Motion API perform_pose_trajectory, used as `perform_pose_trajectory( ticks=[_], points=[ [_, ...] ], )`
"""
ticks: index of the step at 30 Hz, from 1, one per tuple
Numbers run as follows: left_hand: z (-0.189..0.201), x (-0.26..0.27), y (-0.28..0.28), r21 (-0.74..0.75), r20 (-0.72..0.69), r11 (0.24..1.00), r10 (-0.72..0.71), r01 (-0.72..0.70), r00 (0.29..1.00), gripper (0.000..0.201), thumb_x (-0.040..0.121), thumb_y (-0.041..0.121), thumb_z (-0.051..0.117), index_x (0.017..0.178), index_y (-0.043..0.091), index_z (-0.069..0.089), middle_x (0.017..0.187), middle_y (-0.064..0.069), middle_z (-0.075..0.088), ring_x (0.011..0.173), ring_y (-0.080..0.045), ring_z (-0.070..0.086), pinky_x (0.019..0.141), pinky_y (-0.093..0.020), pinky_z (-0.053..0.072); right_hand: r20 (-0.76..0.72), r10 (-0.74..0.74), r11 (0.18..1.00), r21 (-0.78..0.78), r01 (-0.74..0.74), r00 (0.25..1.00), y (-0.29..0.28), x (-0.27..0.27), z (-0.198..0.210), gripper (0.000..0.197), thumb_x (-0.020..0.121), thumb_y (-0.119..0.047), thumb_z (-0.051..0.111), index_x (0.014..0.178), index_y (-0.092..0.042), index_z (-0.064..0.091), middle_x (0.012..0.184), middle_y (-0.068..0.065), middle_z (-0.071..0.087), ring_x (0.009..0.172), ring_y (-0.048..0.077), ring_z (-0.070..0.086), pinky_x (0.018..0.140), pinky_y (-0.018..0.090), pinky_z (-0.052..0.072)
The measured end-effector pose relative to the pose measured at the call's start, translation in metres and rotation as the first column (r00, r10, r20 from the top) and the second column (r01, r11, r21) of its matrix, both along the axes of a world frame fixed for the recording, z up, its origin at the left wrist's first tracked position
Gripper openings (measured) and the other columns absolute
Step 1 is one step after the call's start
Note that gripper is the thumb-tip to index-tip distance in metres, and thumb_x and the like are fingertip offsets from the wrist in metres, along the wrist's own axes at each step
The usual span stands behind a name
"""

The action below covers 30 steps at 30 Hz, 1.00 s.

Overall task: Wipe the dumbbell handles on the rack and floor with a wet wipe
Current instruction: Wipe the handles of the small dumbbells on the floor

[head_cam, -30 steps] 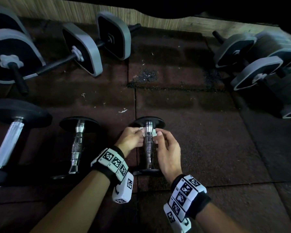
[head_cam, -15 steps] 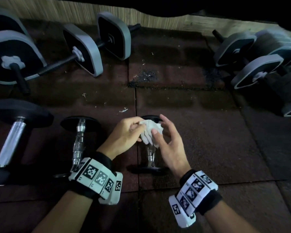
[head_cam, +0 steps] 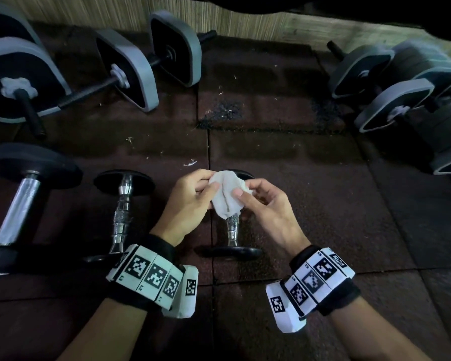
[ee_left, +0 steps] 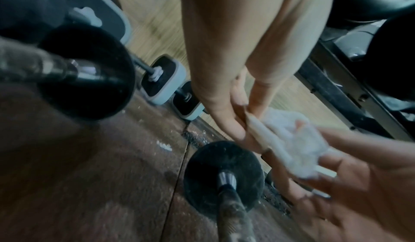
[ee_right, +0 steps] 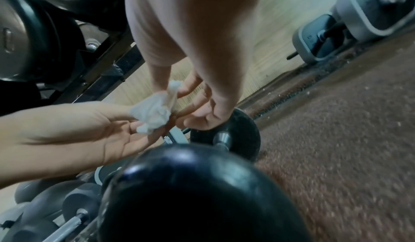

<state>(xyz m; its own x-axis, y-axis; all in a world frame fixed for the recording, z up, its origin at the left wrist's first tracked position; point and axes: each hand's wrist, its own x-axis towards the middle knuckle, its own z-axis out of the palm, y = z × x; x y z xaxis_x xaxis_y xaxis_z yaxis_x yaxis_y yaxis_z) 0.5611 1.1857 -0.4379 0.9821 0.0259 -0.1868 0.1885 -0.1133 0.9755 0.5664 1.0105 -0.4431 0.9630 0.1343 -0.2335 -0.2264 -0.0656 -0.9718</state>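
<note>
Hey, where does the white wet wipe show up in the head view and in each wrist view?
Head view: wet wipe at centre, pinched between left hand and right hand.
Left wrist view: wet wipe at right of centre, blurred, on the fingers.
Right wrist view: wet wipe left of centre, between both hands.
Shared landmark: the small dumbbell just beneath the wipe, seen too at and.

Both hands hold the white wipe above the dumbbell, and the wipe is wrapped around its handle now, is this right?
Not quite. Both hands, left hand and right hand, hold the wipe, but the head view shows it lifted off the dumbbell, not wrapped around its handle.
</note>
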Motion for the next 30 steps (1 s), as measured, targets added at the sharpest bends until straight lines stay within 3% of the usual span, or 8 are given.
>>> perform_pose_trajectory(
  ticks=[10,13,15,18,22,26,28,30],
  points=[
    [0.006,-0.003,0.003,-0.149,-0.076,0.989,-0.029,0.017,0.997,0.019,0.101,0.020,0.055,0.111,0.013,0.069,0.107,-0.009,0.074,0.108,-0.023,0.068,0.098,-0.045,0.054,-0.032,-0.111,0.989,0.097,0.113,0.993,-0.015,0.005,0.007,0.016,0.097,-0.015,0.064,0.092,-0.001,0.070,0.078,0.016,0.065,0.064,0.018,0.061,0.056,0.027,0.053],
    [0.006,-0.002,0.002,-0.114,-0.052,0.993,-0.048,0.042,0.997,0.020,0.103,0.020,0.051,0.111,0.010,0.067,0.106,-0.014,0.073,0.107,-0.027,0.068,0.091,-0.038,0.058,0.027,-0.100,0.994,0.045,0.099,0.995,-0.016,0.007,0.010,0.022,0.101,-0.017,0.059,0.082,-0.008,0.067,0.066,-0.003,0.064,0.060,0.007,0.059,0.057,0.020,0.048],
    [0.007,-0.003,0.005,-0.097,-0.025,0.994,-0.057,0.054,0.998,0.020,0.103,0.025,0.052,0.111,0.013,0.066,0.107,-0.014,0.072,0.109,-0.031,0.066,0.096,-0.049,0.054,0.014,-0.116,0.989,0.098,0.114,0.993,-0.018,0.009,0.015,0.028,0.103,-0.018,0.056,0.077,-0.009,0.062,0.057,-0.013,0.058,0.056,0.003,0.053,0.059,0.021,0.046],
    [0.008,-0.004,0.008,-0.119,-0.022,0.991,-0.061,0.058,0.998,0.021,0.102,0.029,0.054,0.111,0.016,0.067,0.107,-0.010,0.074,0.108,-0.029,0.067,0.101,-0.052,0.050,-0.042,-0.039,0.984,0.173,0.045,0.998,-0.019,0.008,0.021,0.018,0.102,-0.021,0.055,0.101,-0.005,0.064,0.063,-0.014,0.060,0.060,0.003,0.056,0.063,0.024,0.048],
    [0.011,-0.006,0.000,-0.155,-0.008,0.985,-0.074,0.072,0.997,0.022,0.102,0.027,0.054,0.113,0.013,0.068,0.103,-0.005,0.075,0.099,-0.012,0.070,0.084,-0.027,0.054,-0.046,0.056,0.986,0.160,-0.048,0.997,-0.015,0.003,0.017,0.040,0.094,-0.013,0.066,0.132,-0.015,0.055,0.073,-0.005,0.064,0.069,0.006,0.063,0.064,0.020,0.052],
    [0.009,-0.006,-0.004,-0.192,0.009,0.981,0.008,-0.006,1.000,0.020,0.099,0.025,0.059,0.117,0.017,0.062,0.104,-0.016,0.072,0.102,-0.026,0.070,0.090,-0.040,0.057,0.050,-0.037,0.976,0.218,0.025,0.998,-0.014,0.004,0.012,0.026,0.093,0.007,0.062,0.116,-0.005,0.059,0.069,0.001,0.062,0.051,0.003,0.052,0.049,0.015,0.041],
    [0.007,-0.007,-0.003,-0.221,0.017,0.975,0.033,-0.029,0.999,0.013,0.099,0.021,0.059,0.111,0.017,0.059,0.102,-0.029,0.067,0.100,-0.032,0.068,0.093,-0.044,0.055,0.114,-0.061,0.988,0.149,0.044,0.992,-0.018,0.006,0.007,0.013,0.094,0.004,0.062,0.098,-0.006,0.069,0.080,0.000,0.066,0.058,0.003,0.048,0.053,0.014,0.038],
    [0.007,-0.007,-0.001,-0.200,0.048,0.980,-0.008,0.017,0.999,0.009,0.099,0.021,0.059,0.107,0.019,0.062,0.095,-0.021,0.067,0.094,-0.022,0.065,0.090,-0.038,0.053,0.092,-0.002,0.995,0.100,-0.007,0.996,-0.020,0.006,0.006,0.013,0.094,-0.001,0.064,0.098,-0.007,0.074,0.087,-0.001,0.071,0.067,0.006,0.052,0.062,0.016,0.043]
  ],
)
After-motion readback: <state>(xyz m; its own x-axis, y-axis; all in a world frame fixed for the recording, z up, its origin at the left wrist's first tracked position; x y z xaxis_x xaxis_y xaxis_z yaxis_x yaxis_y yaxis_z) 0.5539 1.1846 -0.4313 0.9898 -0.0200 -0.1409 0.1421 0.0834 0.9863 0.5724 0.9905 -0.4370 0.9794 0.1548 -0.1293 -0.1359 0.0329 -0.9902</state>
